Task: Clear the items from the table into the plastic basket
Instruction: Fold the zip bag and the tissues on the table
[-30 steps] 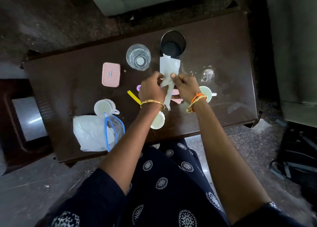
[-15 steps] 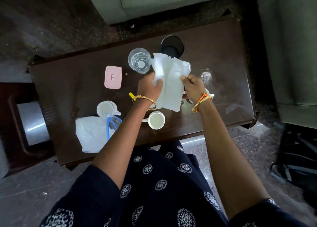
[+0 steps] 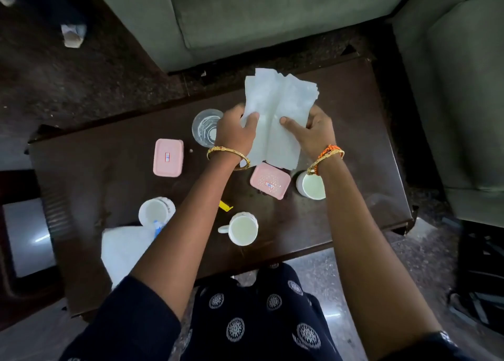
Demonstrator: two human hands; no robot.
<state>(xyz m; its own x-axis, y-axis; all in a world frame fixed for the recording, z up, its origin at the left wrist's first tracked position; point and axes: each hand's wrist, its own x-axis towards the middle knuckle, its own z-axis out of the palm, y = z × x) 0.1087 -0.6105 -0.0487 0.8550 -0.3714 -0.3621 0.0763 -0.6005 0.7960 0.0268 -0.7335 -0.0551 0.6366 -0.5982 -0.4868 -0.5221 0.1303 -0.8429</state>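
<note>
White paper sheet [image 3: 275, 120] held spread above centre of dark table [image 3: 354, 142]; left hand [image 3: 234, 134] pinching its left edge, thumb on top; right hand [image 3: 313, 134] pinching its right edge, thumb pressed flat on the sheet. Plastic basket not identifiable anywhere in frame; white bag-like object [image 3: 125, 248] at lower left only a candidate. Still on table: clear glass [image 3: 204, 127] just left of left hand, pink lidded box [image 3: 168, 157] at centre left, pink perforated tray [image 3: 270, 180] under sheet's lower edge, three white cups [image 3: 242, 228] across lower half. Risks: thin sheet likely to tear if pulled apart further; hanging edge could drag tray; left wrist close enough to glass to tip it.
</note>
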